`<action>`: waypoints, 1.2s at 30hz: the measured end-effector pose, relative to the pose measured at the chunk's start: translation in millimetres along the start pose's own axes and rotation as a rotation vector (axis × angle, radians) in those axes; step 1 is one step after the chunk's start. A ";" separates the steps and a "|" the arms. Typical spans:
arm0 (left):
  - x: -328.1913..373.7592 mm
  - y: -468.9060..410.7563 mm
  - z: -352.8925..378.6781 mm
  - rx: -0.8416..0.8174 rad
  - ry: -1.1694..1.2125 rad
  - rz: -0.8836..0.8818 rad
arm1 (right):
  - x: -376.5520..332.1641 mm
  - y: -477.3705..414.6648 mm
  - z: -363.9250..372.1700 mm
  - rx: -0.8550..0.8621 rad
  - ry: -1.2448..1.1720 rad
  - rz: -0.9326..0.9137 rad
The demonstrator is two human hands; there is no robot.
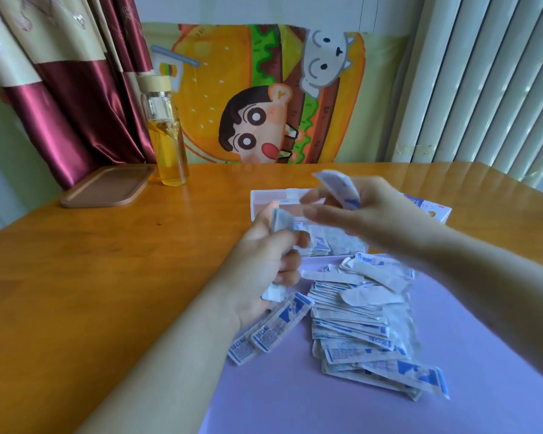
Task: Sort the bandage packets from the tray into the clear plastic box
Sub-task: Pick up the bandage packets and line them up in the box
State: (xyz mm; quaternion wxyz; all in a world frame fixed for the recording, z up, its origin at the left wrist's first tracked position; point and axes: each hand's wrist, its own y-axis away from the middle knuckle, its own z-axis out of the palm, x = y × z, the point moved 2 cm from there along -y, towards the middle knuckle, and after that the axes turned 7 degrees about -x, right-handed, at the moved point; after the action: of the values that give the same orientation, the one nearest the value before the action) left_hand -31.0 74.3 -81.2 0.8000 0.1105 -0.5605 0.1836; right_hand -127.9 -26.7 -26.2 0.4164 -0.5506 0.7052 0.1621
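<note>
Looks down across a wooden table at two bare hands working over a lilac tray. Grips a small bundle of bandage packets in the left hand, fingers curled round it, probably to square the stack before stowing. Stands that bundle roughly upright, ends poking out above and below the fist. Pinches a single packet in the right hand, raised above the clear plastic box at the tray's far edge, seemingly ready to join the bundle or drop in. Shows this packet bent and blurred, long axis slanting down to the right. Holds the hands close together, not touching. Leaves most of the work ahead, judging by the loose heap on the tray, mostly lying with long axes left to right. Includes two packets by the left wrist, angled from near left to far right. Reveals some packets already flat inside the box.
</note>
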 end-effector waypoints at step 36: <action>9.5 -186.6 15.4 -0.118 -0.747 -0.578 | 105.0 -113.9 -88.6 -0.073 0.601 0.328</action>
State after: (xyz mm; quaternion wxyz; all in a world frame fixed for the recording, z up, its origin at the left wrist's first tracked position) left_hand 36.6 -99.4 -61.6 0.5669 0.2747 -0.7655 -0.1313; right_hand -65.2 -193.8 -27.2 0.1387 -0.4676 0.8691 0.0824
